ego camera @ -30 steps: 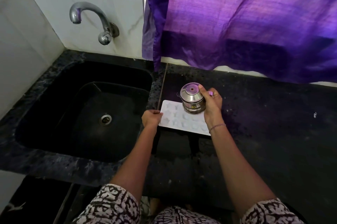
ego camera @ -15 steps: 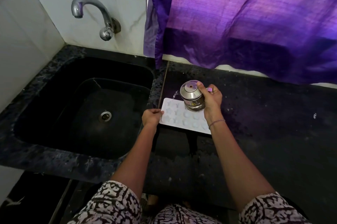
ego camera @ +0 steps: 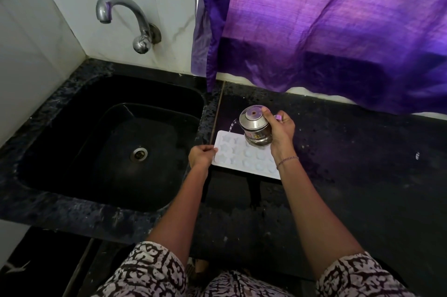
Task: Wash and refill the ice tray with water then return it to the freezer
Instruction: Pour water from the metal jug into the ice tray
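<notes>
A white ice tray (ego camera: 244,157) with star and round moulds lies flat on the black counter (ego camera: 350,176), just right of the sink. My left hand (ego camera: 202,156) grips the tray's left edge. My right hand (ego camera: 280,131) is closed around a small steel pot (ego camera: 255,127), held tilted over the tray's far end. A thin stream of water (ego camera: 232,125) runs from the pot's left side down onto the tray's far-left corner.
A black sink (ego camera: 108,142) with a central drain lies to the left, under a steel wall tap (ego camera: 125,21) that is not running. A purple curtain (ego camera: 326,26) hangs over the back of the counter. White tiles cover the wall.
My right hand has tipped the steel pot further to the left, and water now pours from it onto the tray. The left hand has stayed on the tray's edge.
</notes>
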Available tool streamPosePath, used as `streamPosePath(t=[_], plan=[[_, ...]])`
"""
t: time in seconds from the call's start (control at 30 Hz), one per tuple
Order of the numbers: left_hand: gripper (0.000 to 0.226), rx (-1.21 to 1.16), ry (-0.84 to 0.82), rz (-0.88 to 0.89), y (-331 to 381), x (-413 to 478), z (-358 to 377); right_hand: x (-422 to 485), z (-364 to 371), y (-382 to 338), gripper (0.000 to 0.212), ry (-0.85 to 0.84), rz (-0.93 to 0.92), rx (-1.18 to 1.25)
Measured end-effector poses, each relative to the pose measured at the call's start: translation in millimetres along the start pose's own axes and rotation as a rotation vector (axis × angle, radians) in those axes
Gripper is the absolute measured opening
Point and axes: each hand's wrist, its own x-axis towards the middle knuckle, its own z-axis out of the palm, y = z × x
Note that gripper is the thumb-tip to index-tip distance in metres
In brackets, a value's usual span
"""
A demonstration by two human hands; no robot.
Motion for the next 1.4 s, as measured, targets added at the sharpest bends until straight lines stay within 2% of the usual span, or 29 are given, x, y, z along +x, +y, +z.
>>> streamPosePath(t=[0.4, 0.67, 1.4], plan=[[0.023, 0.04, 0.012, 0.022, -4.2, 2.9, -0.1, -3.1, -4.2, -5.8, 0.047, 0.028, 0.039, 0.157], [0.022, 0.045, 0.023, 0.019, -4.8, 5.0, 1.8, -3.9, -18.1, -10.7, 0.045, 0.072, 0.051, 0.157], [0.022, 0.041, 0.028, 0.019, -9.2, 11.1, 3.5, 1.2, -31.1, -6.4, 0.05, 0.047, 0.016, -0.094]])
